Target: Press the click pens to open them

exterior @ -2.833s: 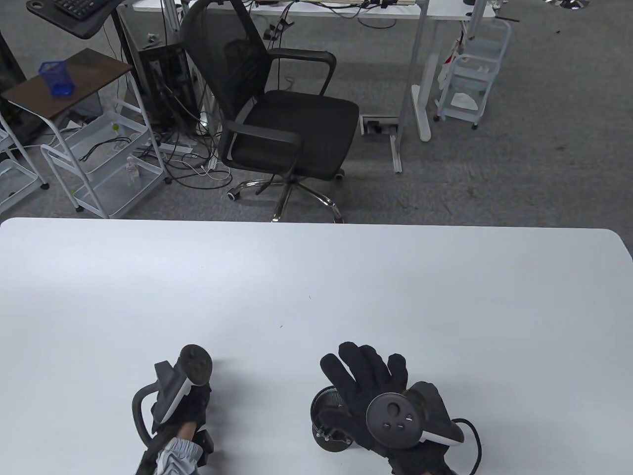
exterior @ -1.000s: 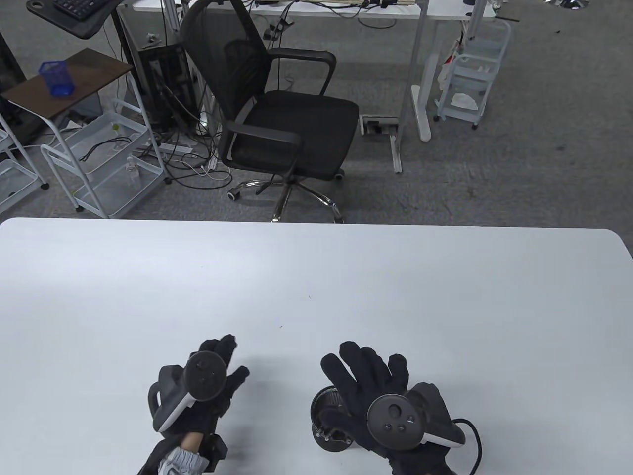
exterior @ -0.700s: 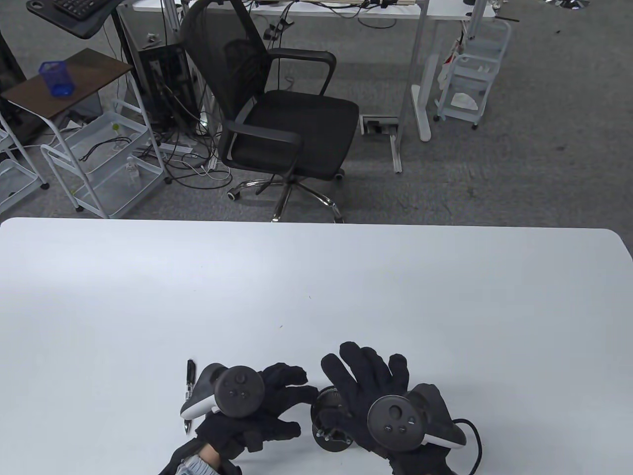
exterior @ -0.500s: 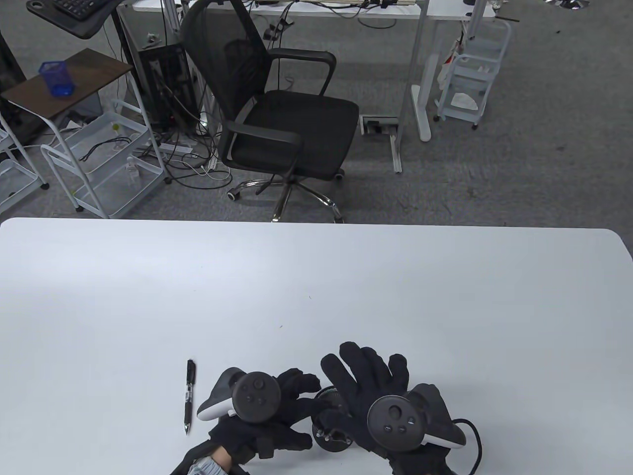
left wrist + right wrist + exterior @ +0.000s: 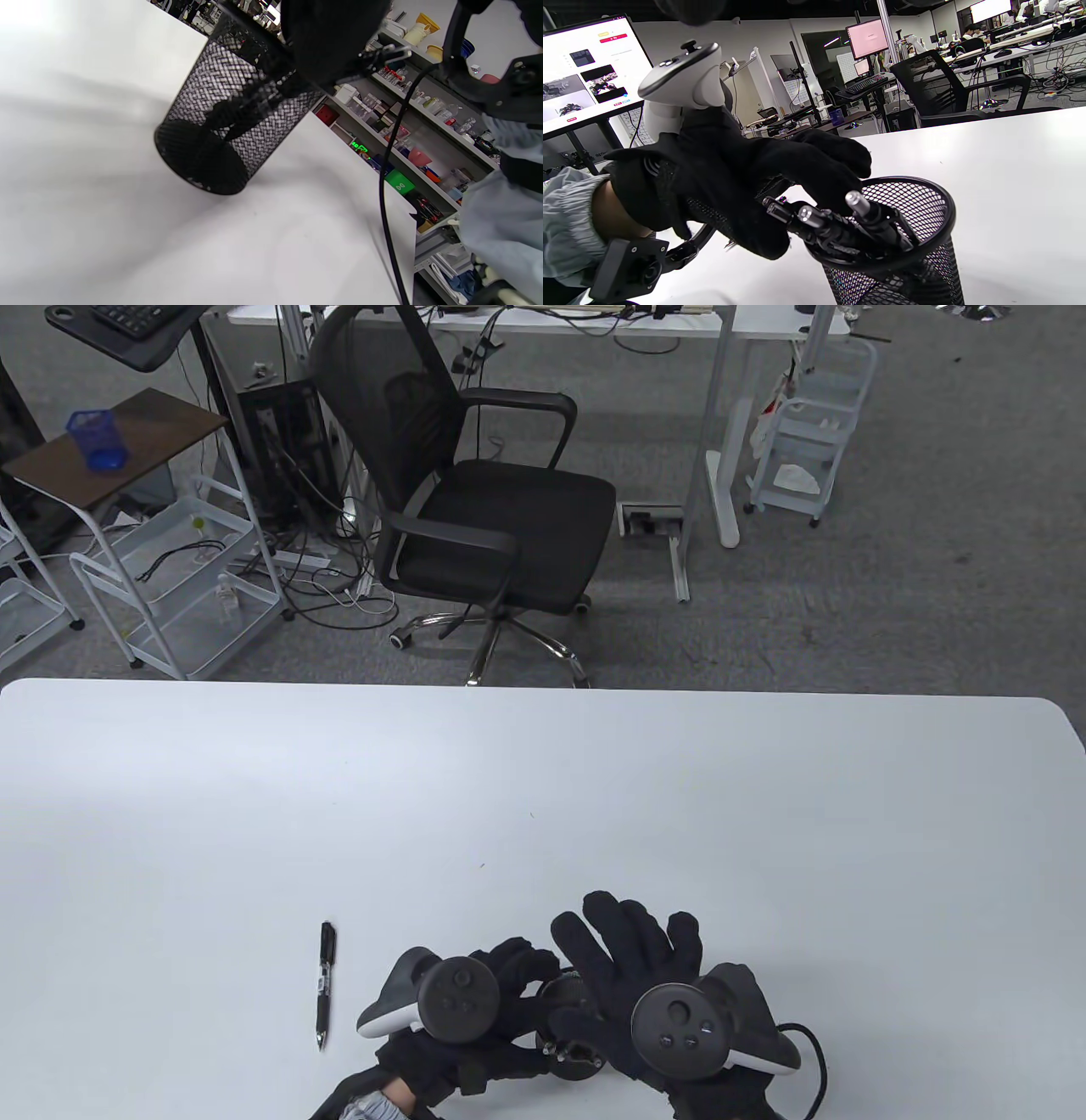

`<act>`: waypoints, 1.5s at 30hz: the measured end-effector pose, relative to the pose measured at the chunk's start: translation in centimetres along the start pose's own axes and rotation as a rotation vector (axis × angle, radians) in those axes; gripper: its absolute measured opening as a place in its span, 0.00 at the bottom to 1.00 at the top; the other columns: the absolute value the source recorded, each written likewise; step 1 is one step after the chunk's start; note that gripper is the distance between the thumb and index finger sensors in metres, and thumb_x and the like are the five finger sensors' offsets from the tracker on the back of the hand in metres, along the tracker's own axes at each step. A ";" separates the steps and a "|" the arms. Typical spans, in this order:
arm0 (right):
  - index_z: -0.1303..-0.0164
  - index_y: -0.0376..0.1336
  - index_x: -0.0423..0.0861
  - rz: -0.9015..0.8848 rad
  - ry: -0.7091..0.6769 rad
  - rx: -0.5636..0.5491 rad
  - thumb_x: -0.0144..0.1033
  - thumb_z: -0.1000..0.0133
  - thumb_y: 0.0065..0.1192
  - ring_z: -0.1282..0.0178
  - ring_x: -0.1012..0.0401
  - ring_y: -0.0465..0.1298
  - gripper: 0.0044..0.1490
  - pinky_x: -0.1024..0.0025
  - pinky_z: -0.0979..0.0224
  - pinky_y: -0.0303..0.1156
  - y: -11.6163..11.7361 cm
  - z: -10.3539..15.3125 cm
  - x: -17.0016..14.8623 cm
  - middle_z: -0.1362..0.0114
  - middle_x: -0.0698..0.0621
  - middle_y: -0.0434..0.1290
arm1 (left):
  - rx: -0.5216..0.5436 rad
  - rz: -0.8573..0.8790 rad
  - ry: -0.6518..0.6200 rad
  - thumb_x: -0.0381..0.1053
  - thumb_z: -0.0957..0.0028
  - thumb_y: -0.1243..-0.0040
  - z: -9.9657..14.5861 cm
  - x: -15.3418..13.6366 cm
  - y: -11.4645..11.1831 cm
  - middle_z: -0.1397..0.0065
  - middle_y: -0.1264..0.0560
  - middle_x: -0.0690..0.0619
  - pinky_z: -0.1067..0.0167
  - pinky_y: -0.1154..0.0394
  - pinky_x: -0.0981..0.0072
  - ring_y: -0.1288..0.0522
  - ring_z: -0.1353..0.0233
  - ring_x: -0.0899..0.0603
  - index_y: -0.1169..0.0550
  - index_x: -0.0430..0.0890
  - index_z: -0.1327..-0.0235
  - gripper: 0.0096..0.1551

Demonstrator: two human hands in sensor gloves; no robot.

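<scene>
A black click pen (image 5: pixel 325 984) lies on the white table (image 5: pixel 594 797), left of my hands. A black mesh pen cup (image 5: pixel 575 1059) stands near the front edge and holds several black pens (image 5: pixel 835 224). My left hand (image 5: pixel 533 976) reaches over the cup's rim (image 5: pixel 939 237). Its fingers (image 5: pixel 835 165) curl over the pens' tops and touch them, with the thumb lower and apart. My right hand (image 5: pixel 628 954) hovers over the cup with its fingers spread and holds nothing. The cup (image 5: pixel 229 127) also fills the left wrist view.
A black office chair (image 5: pixel 484 517) stands beyond the table's far edge, with carts and desks behind it. A glove cable (image 5: pixel 388 178) hangs beside the cup. Bare table surface stretches behind and to both sides of my hands.
My left hand has let go of a pen, which now lies on the table at the left, and has moved right to the cup. The right hand has not moved.
</scene>
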State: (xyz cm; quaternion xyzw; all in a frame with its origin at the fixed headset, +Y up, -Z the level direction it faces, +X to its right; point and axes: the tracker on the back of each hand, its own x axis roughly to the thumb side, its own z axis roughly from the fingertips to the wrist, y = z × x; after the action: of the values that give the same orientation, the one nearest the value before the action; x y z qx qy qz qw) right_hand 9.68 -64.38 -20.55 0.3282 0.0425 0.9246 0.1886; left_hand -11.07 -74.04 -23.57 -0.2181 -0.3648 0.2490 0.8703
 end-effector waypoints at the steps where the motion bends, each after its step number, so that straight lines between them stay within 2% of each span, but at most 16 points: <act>1: 0.06 0.39 0.41 0.000 0.000 -0.001 0.55 0.30 0.46 0.14 0.25 0.44 0.50 0.15 0.29 0.30 0.0 0.0 0.0 0.07 0.26 0.36 | 0.000 0.001 -0.001 0.54 0.31 0.36 0.0 0.0 0.0 0.08 0.58 0.46 0.23 0.66 0.27 0.67 0.12 0.31 0.29 0.58 0.16 0.30; 13: 0.06 0.39 0.41 0.000 0.000 0.000 0.56 0.31 0.46 0.14 0.24 0.44 0.50 0.15 0.29 0.30 -0.1 0.0 0.0 0.07 0.26 0.36 | 0.039 0.013 -0.027 0.55 0.30 0.39 -0.1 0.1 -0.2 0.08 0.58 0.46 0.23 0.65 0.26 0.66 0.12 0.30 0.28 0.59 0.17 0.27; 27: 0.06 0.39 0.41 -0.001 0.004 0.000 0.56 0.31 0.46 0.14 0.25 0.44 0.50 0.15 0.29 0.30 -0.1 0.0 0.0 0.07 0.26 0.36 | 0.157 0.041 -0.048 0.53 0.27 0.44 -0.2 0.2 -0.7 0.09 0.52 0.49 0.23 0.62 0.24 0.62 0.12 0.30 0.26 0.60 0.22 0.21; 34: 0.06 0.39 0.41 -0.002 0.003 -0.003 0.56 0.31 0.46 0.14 0.24 0.44 0.50 0.15 0.29 0.30 -0.2 0.0 0.0 0.07 0.26 0.36 | 0.172 0.051 -0.041 0.53 0.26 0.46 -0.3 0.2 -0.9 0.09 0.49 0.51 0.23 0.63 0.24 0.61 0.12 0.31 0.28 0.60 0.21 0.20; 40: 0.06 0.39 0.41 -0.004 0.002 -0.005 0.55 0.31 0.46 0.14 0.24 0.44 0.50 0.15 0.29 0.30 -0.3 0.0 -0.1 0.07 0.26 0.36 | 0.182 0.133 -0.060 0.52 0.24 0.49 0.0 -0.2 -0.5 0.10 0.47 0.50 0.24 0.63 0.23 0.60 0.11 0.31 0.32 0.61 0.21 0.20; 45: 0.06 0.39 0.41 -0.004 0.003 -0.006 0.55 0.30 0.46 0.14 0.24 0.44 0.50 0.15 0.29 0.30 -0.3 0.0 -0.1 0.07 0.26 0.36 | 0.226 0.281 -0.126 0.53 0.24 0.51 0.8 -0.3 0.7 0.09 0.45 0.46 0.24 0.62 0.23 0.57 0.11 0.28 0.35 0.62 0.20 0.20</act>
State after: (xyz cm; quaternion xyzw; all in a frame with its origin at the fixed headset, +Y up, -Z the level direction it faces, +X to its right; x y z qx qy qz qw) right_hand 9.82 -64.16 -20.63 0.3263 0.0405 0.9248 0.1914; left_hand -11.99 -73.52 -23.60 -0.1517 -0.3543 0.4205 0.8214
